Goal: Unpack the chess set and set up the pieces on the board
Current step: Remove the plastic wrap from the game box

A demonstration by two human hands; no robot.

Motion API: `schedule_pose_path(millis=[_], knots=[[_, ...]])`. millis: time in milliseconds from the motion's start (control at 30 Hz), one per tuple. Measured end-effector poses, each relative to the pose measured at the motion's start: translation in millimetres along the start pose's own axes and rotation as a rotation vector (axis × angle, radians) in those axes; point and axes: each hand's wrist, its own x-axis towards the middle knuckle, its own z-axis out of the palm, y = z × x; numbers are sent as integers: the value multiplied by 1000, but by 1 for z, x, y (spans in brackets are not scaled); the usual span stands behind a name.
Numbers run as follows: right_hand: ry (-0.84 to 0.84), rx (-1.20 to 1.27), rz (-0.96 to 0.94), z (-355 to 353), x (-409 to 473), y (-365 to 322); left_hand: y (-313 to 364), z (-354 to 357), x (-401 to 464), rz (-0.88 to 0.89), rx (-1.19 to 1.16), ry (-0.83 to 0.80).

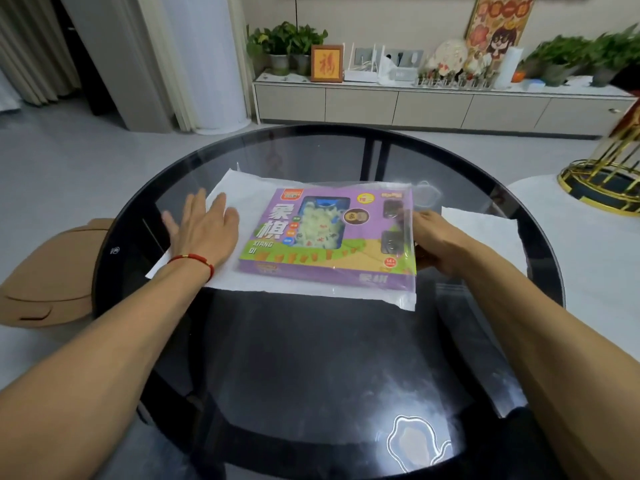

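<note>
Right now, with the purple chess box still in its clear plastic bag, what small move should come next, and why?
Probably slide the purple chess box out through the bag's right end. The clear plastic bag still covers the box, the right hand already grips that right edge, and the left hand lies flat on the white sheet beside the box, steadying it. Whether that end is open cannot be told.

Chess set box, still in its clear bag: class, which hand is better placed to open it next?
Probably the right hand: it already grips the clear bag at the chess set box edge; the left hand lies flat on white paper.
</note>
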Motion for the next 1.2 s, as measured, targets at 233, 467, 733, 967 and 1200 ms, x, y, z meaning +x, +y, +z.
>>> schedule_pose_path(millis=[233, 467, 733, 967, 1200], knots=[[-25, 179, 54, 16, -6, -5, 74, -3, -81, 938, 128, -117], [-153, 176, 190, 2, -18, -9, 67, 4, -75, 905, 207, -127], [-107, 259, 143, 6, -23, -13, 66, 0, -86, 924, 271, 52], [-11, 252, -9, 26, -41, -23, 81, 9, -109, 965, 230, 172], [125, 240, 19, 26, -42, -20, 75, 9, -102, 1011, 317, 166]])
